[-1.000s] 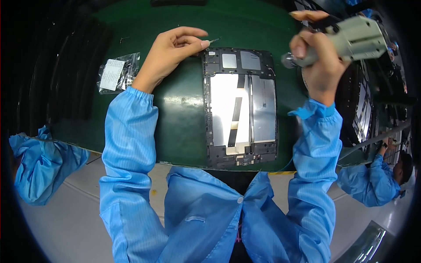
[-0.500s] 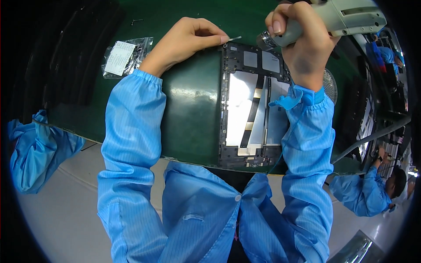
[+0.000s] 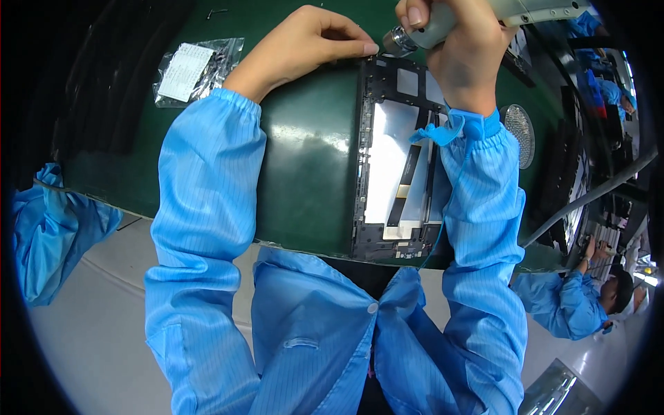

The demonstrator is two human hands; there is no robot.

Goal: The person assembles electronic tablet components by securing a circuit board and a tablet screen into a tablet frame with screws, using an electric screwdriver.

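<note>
My right hand (image 3: 463, 59) is wrapped round a pale grey-green electric screwdriver (image 3: 508, 12) with a metal nose. That nose points left, toward the fingertips of my left hand (image 3: 304, 45). Thumb and forefinger of the left hand are pinched together at the top left corner of an opened tablet (image 3: 404, 155). What they hold, if anything, is too small to make out. The tablet lies on the green mat with silver plates, a dark flat cable and black frame parts showing. My right wrist and sleeve cover part of its right side.
A clear bag (image 3: 197, 72) of small dark parts with a white label lies left on the green mat (image 3: 304, 166). A round dish (image 3: 519, 135) of small pieces stands right of my wrist. A grey cable (image 3: 595, 197) and a co-worker (image 3: 564, 304) are further right.
Both hands and the screwdriver have moved away from me, the left hand also slightly right. The tablet appears shifted a little right and up. A thin light strip at the left fingertips no longer shows clearly.
</note>
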